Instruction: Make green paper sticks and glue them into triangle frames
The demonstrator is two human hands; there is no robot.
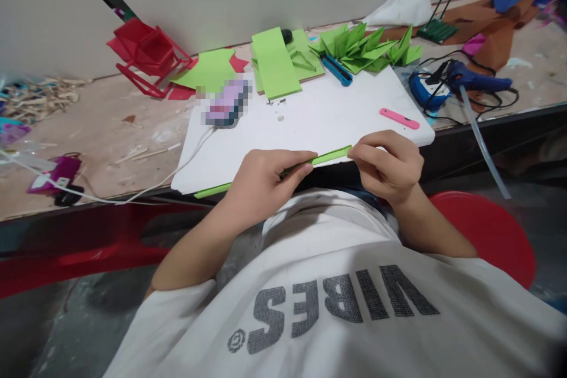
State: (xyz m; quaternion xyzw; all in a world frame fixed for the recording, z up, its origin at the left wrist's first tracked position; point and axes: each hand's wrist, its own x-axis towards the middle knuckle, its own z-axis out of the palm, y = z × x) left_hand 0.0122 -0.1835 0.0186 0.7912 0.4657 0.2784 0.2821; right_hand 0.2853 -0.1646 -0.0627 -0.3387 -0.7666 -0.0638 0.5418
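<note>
A long, narrow strip of green paper (pixel 331 155) runs between my two hands at the front edge of the white board (pixel 323 112). My left hand (pixel 270 180) is closed on it, thumb below and fingers above, and its left end sticks out past the wrist. At the strip's right end, my right hand (pixel 387 165) pinches the tip between thumb and fingers. Beyond the hands, a pink folding cutter (pixel 399 119) lies on the board's right side. A blue utility knife (pixel 336 69) rests by the folded green paper pieces (pixel 361 47).
Green sheets (pixel 277 65) and a partly pixelated phone (pixel 228 103) with a cable occupy the board's back left. A red miniature chair (pixel 144 53) stands behind. At right are a blue glue gun (pixel 481 78) with a clear stick and a power socket (pixel 429 91). A red stool (pixel 485 236) stands below.
</note>
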